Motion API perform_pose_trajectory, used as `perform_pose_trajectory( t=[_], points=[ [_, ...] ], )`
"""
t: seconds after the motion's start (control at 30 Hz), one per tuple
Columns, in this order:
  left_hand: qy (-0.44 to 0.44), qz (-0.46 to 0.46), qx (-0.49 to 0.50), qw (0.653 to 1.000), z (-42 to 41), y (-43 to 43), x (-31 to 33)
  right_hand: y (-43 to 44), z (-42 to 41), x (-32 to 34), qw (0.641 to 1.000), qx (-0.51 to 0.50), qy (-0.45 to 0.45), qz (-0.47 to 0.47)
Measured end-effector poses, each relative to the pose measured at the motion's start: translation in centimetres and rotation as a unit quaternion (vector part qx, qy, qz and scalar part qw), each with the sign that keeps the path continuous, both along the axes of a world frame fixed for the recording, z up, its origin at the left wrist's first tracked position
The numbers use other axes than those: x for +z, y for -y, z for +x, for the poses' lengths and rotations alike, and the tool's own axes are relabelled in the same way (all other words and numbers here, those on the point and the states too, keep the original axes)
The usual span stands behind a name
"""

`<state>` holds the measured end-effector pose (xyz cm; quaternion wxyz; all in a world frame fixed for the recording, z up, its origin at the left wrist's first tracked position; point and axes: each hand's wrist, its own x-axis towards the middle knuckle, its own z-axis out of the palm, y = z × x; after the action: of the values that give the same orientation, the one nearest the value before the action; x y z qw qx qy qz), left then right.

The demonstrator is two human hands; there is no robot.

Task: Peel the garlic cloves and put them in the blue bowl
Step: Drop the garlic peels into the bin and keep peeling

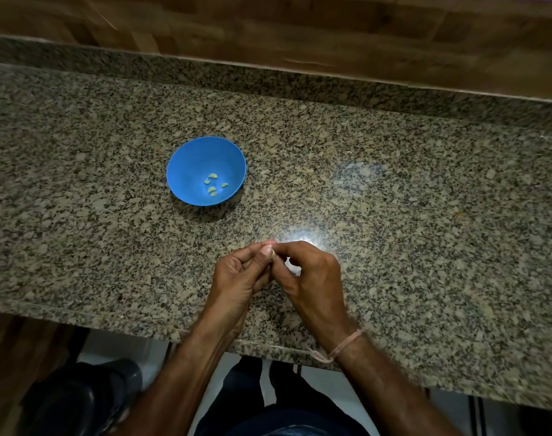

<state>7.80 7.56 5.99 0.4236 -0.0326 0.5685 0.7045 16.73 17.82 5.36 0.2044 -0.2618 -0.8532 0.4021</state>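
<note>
A blue bowl [186, 165] stands on the speckled granite counter [425, 215], up and to the left of my hands. Several peeled garlic cloves [212, 176] lie in its bottom. My left hand [240, 275] and my right hand [312, 275] meet fingertip to fingertip above the counter's near part. Between the thumbs and fingers a small pale garlic clove [271, 250] is pinched by both hands; most of it is hidden by the fingers. A pale bit, perhaps skin or more garlic, shows under my right hand's fingers [294, 269].
The counter's front edge [111, 316] runs just below my wrists. A wooden wall panel [300, 29] rises behind the counter's back ledge. A bright light reflection [300, 237] glares on the stone beside my hands. My legs and dark shoes [89, 398] show below.
</note>
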Motion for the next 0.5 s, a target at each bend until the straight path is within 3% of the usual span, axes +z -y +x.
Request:
perform_pose_trajectory(
  t=[0.23, 0.5],
  points=[
    [-0.007, -0.006, 0.009, 1.000, 0.7, 0.2, -0.6, 0.6, -0.3, -0.8, 1.000, -0.015, 0.023, 0.008],
    [0.046, 0.006, 0.021, 0.999, 0.3, 0.2, -1.7, -0.1, -0.1, -1.9, 0.968, -0.065, -0.035, -0.238]
  ],
)
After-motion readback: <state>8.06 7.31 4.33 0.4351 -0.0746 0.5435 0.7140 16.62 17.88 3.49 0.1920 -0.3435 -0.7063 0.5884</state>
